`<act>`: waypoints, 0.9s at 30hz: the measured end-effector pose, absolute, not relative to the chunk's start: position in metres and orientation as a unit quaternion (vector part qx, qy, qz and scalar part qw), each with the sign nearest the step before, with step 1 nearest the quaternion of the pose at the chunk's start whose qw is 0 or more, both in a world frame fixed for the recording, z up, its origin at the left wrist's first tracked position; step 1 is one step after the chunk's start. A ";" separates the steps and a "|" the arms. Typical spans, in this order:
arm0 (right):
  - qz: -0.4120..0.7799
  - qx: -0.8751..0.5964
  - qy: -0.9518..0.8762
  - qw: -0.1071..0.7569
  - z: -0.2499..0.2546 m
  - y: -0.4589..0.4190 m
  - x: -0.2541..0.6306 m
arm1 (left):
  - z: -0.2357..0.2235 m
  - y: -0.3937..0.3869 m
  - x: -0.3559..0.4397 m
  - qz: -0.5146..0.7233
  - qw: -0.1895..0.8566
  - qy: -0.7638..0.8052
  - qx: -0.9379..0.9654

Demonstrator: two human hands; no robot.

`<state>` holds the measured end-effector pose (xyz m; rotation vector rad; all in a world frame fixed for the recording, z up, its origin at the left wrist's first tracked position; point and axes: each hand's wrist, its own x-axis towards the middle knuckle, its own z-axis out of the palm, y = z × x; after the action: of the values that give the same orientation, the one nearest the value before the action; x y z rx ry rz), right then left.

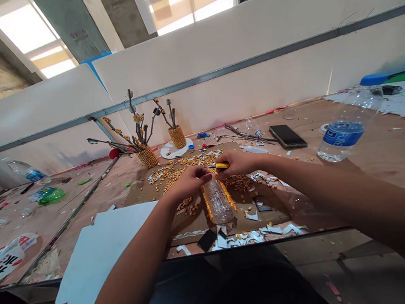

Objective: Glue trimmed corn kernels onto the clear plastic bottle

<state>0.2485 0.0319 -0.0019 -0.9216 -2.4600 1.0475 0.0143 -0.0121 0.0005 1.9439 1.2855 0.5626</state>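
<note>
A clear plastic bottle (219, 202) lies on the cardboard in front of me, with strips of yellow corn kernels along its two sides. My left hand (190, 182) is closed at the bottle's far end, fingertips pinched together; whatever small piece they may hold is hidden. Across from it, my right hand (238, 163) is wrapped round a yellow-handled utility knife (222, 166), its dark tip pointing left towards my left fingers. The right fingertips rest close to the bottle's far end. Loose corn kernels (203, 160) are scattered around and beyond both hands.
Two kernel-covered pots (146, 157) with twigs stand behind the cardboard (138, 188). A phone (288, 136) and a water bottle (342, 130) are to the right. White sheets (107, 245) overhang the front edge at left. Paper scraps (259, 236) litter the near edge.
</note>
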 end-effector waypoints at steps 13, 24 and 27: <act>0.266 -0.408 -0.842 0.234 -0.002 0.037 0.246 | 0.004 -0.001 0.001 0.251 0.304 0.531 0.750; 0.159 -0.502 -0.827 0.196 -0.019 0.040 0.241 | -0.005 0.015 -0.021 0.166 0.101 0.629 0.753; 0.154 -0.505 -0.829 0.183 -0.019 0.040 0.240 | -0.008 0.014 -0.021 0.128 0.074 0.629 0.763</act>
<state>0.2403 0.0396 -0.0188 -1.4243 -2.3393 0.4336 -0.0211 0.0140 -0.0082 2.2900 1.8889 0.3853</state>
